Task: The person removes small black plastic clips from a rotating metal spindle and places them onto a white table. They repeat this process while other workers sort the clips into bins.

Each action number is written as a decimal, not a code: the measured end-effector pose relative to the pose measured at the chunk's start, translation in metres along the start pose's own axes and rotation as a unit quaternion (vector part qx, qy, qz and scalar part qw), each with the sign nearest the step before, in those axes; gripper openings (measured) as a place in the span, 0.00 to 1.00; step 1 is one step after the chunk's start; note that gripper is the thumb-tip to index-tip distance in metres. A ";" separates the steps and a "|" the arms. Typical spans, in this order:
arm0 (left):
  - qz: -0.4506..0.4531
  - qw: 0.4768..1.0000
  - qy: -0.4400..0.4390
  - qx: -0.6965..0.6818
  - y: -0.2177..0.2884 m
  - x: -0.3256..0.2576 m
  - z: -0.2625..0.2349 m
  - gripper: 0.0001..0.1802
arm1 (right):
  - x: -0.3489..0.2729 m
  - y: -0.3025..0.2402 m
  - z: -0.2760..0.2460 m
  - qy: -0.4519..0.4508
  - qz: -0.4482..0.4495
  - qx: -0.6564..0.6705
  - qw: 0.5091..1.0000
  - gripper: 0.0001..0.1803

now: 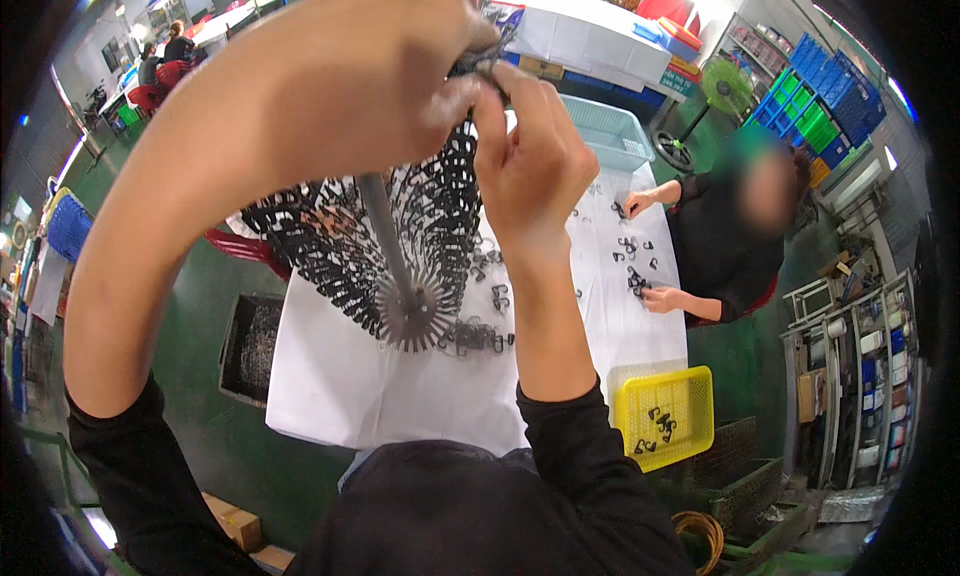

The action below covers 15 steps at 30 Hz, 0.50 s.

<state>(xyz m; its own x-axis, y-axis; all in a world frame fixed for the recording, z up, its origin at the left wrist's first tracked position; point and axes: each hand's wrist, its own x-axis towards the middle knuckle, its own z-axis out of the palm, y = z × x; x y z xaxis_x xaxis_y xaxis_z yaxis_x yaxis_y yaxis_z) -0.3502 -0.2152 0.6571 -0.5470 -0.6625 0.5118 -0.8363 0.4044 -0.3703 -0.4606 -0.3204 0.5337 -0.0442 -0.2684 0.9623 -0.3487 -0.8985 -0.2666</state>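
Note:
Both of my hands are raised high in front of me, above a rack with a grey pole (382, 226) and a slotted round metal disc (415, 311). Rows of black hook-shaped pieces (445, 201) hang all round the pole. My left hand (440, 56) reaches across from the left with its fingers closed at the rack's top. Close beside it, my right hand (535, 156) pinches with thumb and forefinger at a dark cluster (485, 64). What exactly each hand grips is hidden by the fingers. More black hooks (480, 336) lie loose on the white table by the disc.
A co-worker (735, 226) sits at the table's right, hands on small black hooks (628, 246). A yellow basket (665, 374) with several hooks stands at the near right corner; a pale blue basket (610, 126) is farther back. A dark crate (250, 351) sits left on the floor.

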 end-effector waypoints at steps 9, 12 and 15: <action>-0.135 0.975 -0.155 -0.087 0.032 0.015 -0.029 0.14 | 0.000 0.023 -0.010 -0.122 0.314 0.432 0.836 0.06; -0.179 0.960 -0.188 -0.101 0.035 0.024 -0.034 0.15 | -0.003 0.048 -0.012 -0.082 0.299 0.507 0.804 0.09; -0.132 0.983 -0.120 -0.031 0.038 0.012 -0.022 0.16 | -0.006 0.088 -0.029 -0.116 0.295 0.474 0.821 0.11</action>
<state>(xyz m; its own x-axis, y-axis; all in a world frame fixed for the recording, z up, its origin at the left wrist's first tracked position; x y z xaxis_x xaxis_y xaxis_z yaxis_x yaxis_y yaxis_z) -0.3895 -0.1938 0.6665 -0.2912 -0.8762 0.3842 -0.9530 0.2306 -0.1963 -0.5187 -0.3879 0.5061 0.2743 -0.7149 0.6431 0.5608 -0.4243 -0.7109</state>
